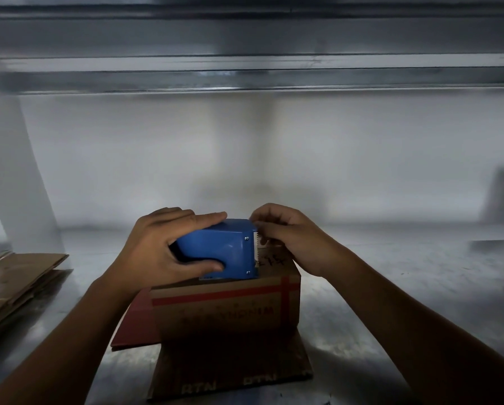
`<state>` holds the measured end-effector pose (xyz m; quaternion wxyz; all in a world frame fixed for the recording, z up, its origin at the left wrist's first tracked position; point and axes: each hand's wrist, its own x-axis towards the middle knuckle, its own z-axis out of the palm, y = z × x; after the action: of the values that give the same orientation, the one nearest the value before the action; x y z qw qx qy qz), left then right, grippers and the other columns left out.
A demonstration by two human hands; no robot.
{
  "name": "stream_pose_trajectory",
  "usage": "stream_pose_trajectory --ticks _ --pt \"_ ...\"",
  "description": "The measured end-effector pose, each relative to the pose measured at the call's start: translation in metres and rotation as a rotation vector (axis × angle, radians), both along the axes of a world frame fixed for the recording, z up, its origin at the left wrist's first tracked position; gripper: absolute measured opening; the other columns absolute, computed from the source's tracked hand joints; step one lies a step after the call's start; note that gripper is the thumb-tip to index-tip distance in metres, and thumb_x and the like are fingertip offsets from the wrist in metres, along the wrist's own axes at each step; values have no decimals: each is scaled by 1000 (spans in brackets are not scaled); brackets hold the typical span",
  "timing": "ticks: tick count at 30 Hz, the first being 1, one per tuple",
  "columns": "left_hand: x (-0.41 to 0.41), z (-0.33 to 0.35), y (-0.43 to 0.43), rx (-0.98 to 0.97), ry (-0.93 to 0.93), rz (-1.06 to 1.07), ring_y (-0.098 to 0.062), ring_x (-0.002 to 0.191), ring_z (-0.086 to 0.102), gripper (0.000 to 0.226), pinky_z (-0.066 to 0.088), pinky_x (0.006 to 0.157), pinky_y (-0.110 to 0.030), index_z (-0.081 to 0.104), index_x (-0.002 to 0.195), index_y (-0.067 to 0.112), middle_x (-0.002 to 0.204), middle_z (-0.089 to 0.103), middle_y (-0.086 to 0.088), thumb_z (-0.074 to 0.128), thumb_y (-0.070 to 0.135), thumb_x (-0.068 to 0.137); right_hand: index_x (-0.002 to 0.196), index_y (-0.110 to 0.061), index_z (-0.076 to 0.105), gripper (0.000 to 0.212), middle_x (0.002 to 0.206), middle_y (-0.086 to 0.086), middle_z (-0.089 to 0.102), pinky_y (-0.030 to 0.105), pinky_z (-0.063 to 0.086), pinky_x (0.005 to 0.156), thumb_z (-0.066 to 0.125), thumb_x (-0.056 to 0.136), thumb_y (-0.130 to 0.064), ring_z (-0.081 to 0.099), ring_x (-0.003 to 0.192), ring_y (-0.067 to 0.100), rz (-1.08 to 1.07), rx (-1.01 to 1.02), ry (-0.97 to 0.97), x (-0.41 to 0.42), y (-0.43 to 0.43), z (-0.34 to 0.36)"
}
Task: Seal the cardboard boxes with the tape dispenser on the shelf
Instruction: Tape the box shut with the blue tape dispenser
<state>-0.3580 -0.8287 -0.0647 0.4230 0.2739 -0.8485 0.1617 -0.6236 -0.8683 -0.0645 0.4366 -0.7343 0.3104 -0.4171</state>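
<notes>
Tape-start step: left hand [157, 252] grip wraps the tape dispenser [218, 248] on top of the box [224, 305] on the shelf [391, 287], right hand [291, 238] probably pinching the tape end [259, 229] above the box's right side; next, draw tape over the seam.
</notes>
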Motion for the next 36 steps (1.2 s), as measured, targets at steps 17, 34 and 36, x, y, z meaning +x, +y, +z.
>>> stream_pose_trajectory --ticks 17,34,36 --pt "-1 -2 -1 -1 5 -2 -8 78 60 67 51 70 -27 65 131 25 91 69 11 78 63 78 95 -29 75 11 81 -9 71 20 49 66 64 99 -30 61 70 3 -91 -77 103 -2 8 5" --pt "-10 -1 -2 -104 88 117 -4 69 60 59 56 65 -28 76 118 22 86 74 10 77 64 77 85 -17 62 16 72 -7 63 21 50 66 59 101 -13 60 68 8 -315 -341 203 -63 22 15" --pt "-11 0 -3 -126 120 160 -1 69 56 59 57 64 -28 77 117 22 85 74 10 75 65 77 87 -12 62 15 70 -5 62 23 49 67 59 101 -13 60 68 11 -315 -307 167 -58 18 7"
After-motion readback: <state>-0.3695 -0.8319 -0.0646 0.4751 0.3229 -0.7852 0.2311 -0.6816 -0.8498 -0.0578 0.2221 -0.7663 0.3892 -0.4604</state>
